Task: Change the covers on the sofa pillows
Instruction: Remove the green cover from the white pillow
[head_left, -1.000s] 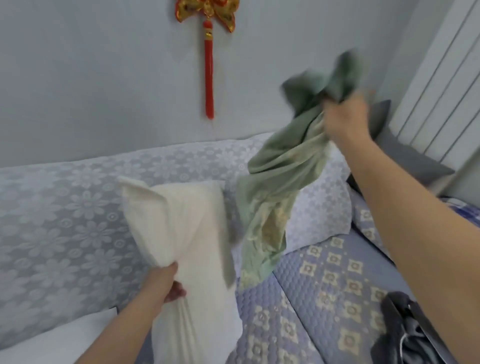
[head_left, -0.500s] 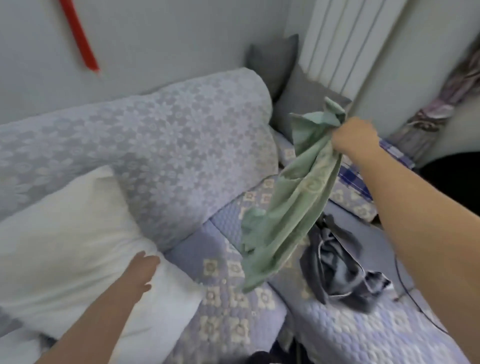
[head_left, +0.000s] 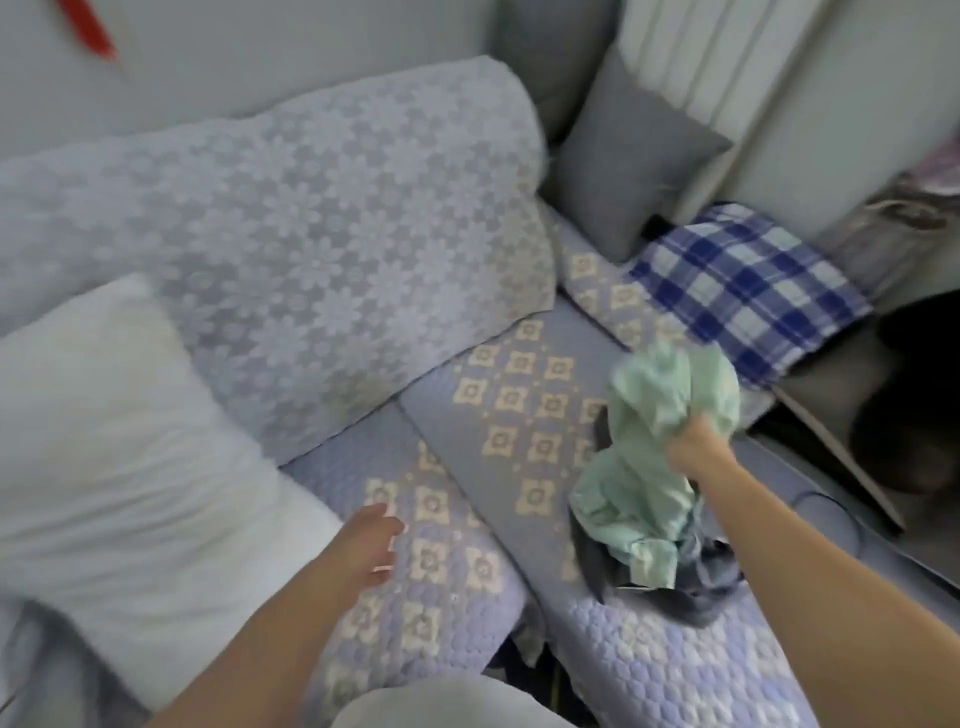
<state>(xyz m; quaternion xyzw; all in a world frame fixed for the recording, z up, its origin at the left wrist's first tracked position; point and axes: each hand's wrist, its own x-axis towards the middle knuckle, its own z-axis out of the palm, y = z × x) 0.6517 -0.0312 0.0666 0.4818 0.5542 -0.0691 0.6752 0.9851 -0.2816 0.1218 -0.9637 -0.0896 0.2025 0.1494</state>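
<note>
A bare white pillow (head_left: 119, 452) lies on the sofa seat at the left, leaning on the backrest. My left hand (head_left: 370, 540) hovers just to its right over the seat, fingers relaxed and holding nothing. My right hand (head_left: 698, 449) grips a crumpled green pillow cover (head_left: 654, 467), which bunches above my fist and droops onto a dark grey cloth (head_left: 696, 582) heaped on the right seat cushion.
The sofa (head_left: 519, 415) has a lilac quilted seat with cream flower squares and a floral backrest throw (head_left: 311, 249). A grey cushion (head_left: 634, 161) and a blue checked pillow (head_left: 743, 286) sit at the far right end. A dark gap lies beyond the sofa's right edge.
My right hand has brought the green cover down from the air to the grey cloth heap. My left hand has let go of the white pillow, which now rests on the sofa.
</note>
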